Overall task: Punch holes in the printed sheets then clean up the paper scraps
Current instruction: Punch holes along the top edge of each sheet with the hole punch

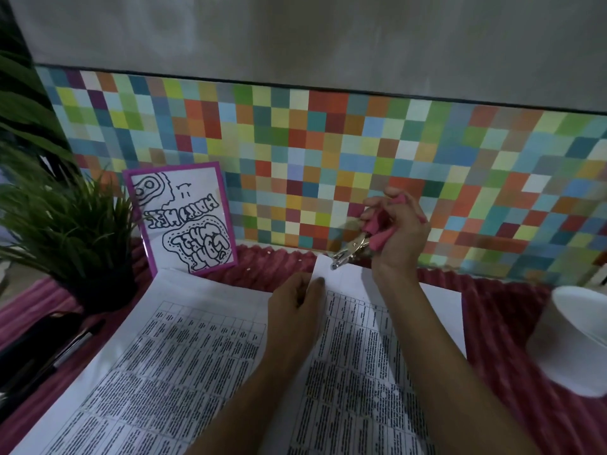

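Printed sheets (184,356) lie on a red cloth (512,323), their table text too small to read. A card (184,218) with upside-down bubble lettering, not legible, leans behind. The left hand (292,303) pinches the top sheet's far edge. The right hand (400,234) grips a pink punch (358,244), its metal head at that edge.

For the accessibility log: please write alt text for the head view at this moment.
The right hand grips a pink-handled hole punch at the top edge of a printed sheet that the left hand holds, over a red cloth. A potted plant, a framed drawing and a white cup sit nearby.
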